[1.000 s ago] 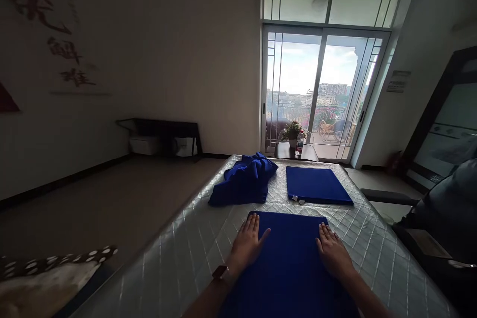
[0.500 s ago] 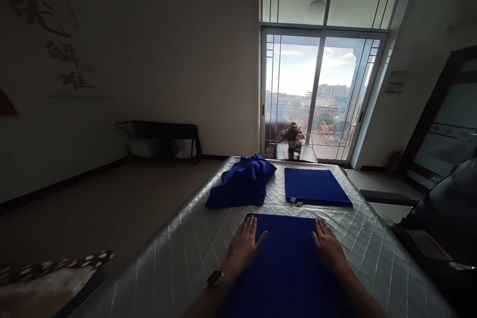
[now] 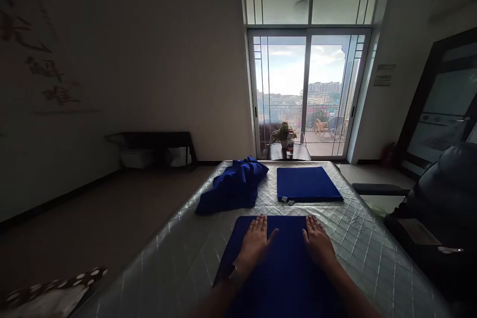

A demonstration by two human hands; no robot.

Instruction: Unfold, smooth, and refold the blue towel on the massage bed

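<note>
A folded blue cloth (image 3: 285,263) lies flat on the silvery quilted mattress (image 3: 179,253) in front of me. My left hand (image 3: 255,243) rests flat on its far left part, fingers stretched forward and thumb apart. Near the far right corner my right hand (image 3: 318,241) lies flat on the same cloth, fingers out and thumb apart. Beyond, at the right, is a neatly folded blue cloth (image 3: 309,184) with two small white tags at its near edge. A crumpled blue cloth (image 3: 234,186) is heaped to the left of that one.
Past the mattress's far edge stands a small dark table (image 3: 298,153) with a potted plant (image 3: 282,133) and a bottle (image 3: 290,143). A dark armchair (image 3: 447,184) is close on the right. Polka-dot fabric (image 3: 70,282) shows at lower left. Glass sliding doors (image 3: 278,84) are at the back.
My left hand has slid right, inward from the cloth's left edge. My right hand stays by the far right corner. The camera view has turned slightly right.
</note>
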